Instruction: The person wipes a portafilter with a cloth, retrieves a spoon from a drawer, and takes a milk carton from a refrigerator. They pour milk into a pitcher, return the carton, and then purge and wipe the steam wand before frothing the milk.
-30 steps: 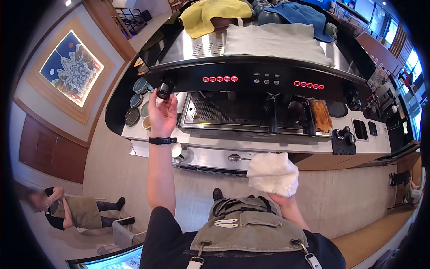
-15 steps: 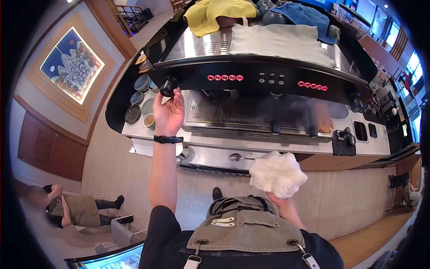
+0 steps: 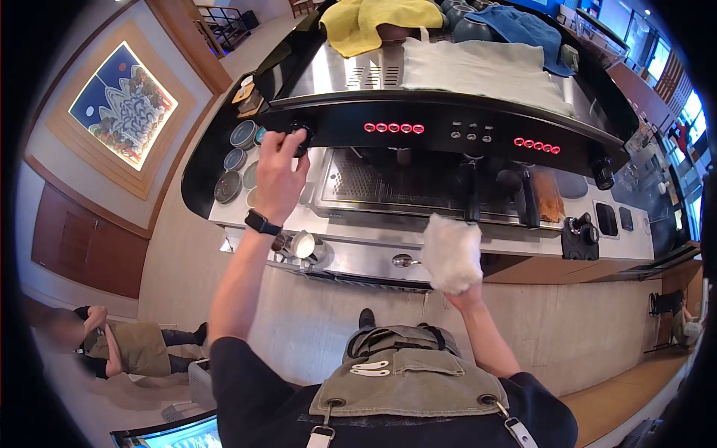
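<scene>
My left hand is closed around the black knob at the left end of the espresso machine's front panel. A folded white cloth is in my right hand, held up in front of the counter edge, and it covers most of the fingers. Behind the cloth, a portafilter handle points toward me from the machine. Just left of the cloth lies a spoon. Below my left wrist stands a metal pitcher with something white inside.
Several cups and bowls stand at the left. A pale cloth, a yellow cloth and a blue cloth lie on the machine. A tamper stands at right. Another person sits at lower left.
My left hand has turned at the knob, from palm showing to back of the hand showing. My right hand has raised the cloth slightly. Haze before the machine has thinned.
</scene>
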`<state>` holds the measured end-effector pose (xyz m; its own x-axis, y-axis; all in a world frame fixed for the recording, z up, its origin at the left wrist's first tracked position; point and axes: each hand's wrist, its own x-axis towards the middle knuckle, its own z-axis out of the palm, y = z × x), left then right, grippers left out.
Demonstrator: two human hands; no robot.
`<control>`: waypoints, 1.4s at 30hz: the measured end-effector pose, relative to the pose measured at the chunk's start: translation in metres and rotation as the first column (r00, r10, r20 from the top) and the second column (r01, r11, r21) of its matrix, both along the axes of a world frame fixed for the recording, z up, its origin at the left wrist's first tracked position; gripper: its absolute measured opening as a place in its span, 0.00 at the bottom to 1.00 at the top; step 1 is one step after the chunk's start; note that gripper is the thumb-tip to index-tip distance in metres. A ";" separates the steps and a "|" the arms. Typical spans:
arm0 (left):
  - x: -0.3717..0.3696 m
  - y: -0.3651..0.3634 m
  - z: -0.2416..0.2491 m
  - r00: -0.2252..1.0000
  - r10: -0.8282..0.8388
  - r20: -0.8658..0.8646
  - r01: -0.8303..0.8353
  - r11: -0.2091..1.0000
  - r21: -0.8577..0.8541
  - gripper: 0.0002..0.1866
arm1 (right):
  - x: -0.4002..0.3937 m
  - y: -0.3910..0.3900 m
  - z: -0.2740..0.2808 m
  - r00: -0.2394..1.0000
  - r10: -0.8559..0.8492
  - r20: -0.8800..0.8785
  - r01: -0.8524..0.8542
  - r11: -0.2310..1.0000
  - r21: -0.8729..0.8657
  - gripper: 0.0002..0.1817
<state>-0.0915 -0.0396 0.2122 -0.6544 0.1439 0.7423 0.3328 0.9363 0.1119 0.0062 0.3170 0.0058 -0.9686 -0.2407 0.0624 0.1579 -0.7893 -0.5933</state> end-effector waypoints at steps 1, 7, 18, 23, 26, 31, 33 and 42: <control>-0.001 -0.006 0.006 0.999 -0.041 -0.026 0.036 0.989 -0.143 0.25 | -0.017 -0.011 -0.011 0.998 -0.021 -0.067 0.026 0.997 0.072 0.37; -0.010 -0.035 0.018 0.989 -0.145 0.002 0.132 0.889 -0.439 0.24 | -0.124 -0.104 0.002 0.938 -0.162 -0.305 0.288 0.855 0.431 0.37; 0.057 -0.054 -0.129 0.931 -0.366 -0.004 0.267 0.672 0.690 0.15 | -0.143 -0.205 0.044 0.810 -0.108 -0.576 0.570 0.379 0.729 0.12; 0.077 -0.073 -0.158 0.909 -0.376 0.179 0.044 0.513 0.857 0.11 | -0.100 -0.246 0.070 0.821 -0.212 -0.529 0.569 0.375 0.732 0.13; 0.071 -0.092 -0.168 0.875 -0.421 0.240 -0.014 0.473 0.881 0.12 | -0.078 -0.253 0.039 0.871 -0.218 -0.441 0.491 0.324 0.809 0.17; 0.066 -0.104 -0.158 0.842 -0.482 0.242 0.004 0.454 0.891 0.10 | -0.073 -0.249 0.026 0.886 -0.193 -0.422 0.464 0.380 0.801 0.17; 0.060 -0.103 -0.160 0.816 -0.524 0.246 0.003 0.429 0.903 0.08 | -0.091 -0.248 0.042 0.815 -0.174 -0.552 0.572 0.387 0.723 0.16; 0.014 -0.076 -0.136 0.736 -0.660 0.154 0.147 0.378 0.914 0.08 | -0.058 -0.243 -0.004 0.949 -0.219 -0.229 0.316 0.707 0.633 0.19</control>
